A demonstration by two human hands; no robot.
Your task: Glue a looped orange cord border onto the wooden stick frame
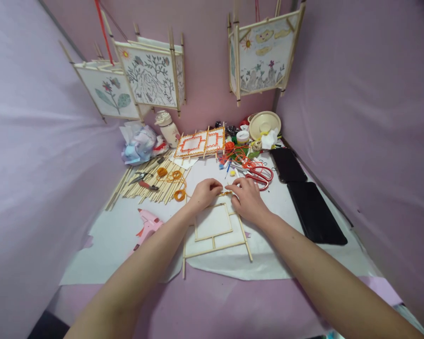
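Observation:
A frame of thin wooden sticks [213, 244] with a white panel lies on the table in front of me. Along its far edge, orange cord [226, 193] shows between my hands. My left hand [207, 192] is closed in a pinch at that cord, thumb and forefinger together. Opposite it, my right hand [247, 197] has curled fingers pressed on the cord and the far stick near the right corner. The fingertips partly hide the cord. Loose coils of orange cord [179, 195] lie left of my left hand.
A pink glue gun [150, 226], pliers [148, 186] and many sticks [127, 193] lie left. Red-handled scissors [259, 178] and two black phone-like slabs [316, 212] lie right. Behind stands a decorated frame [198, 143]; picture lanterns [151, 75] hang above.

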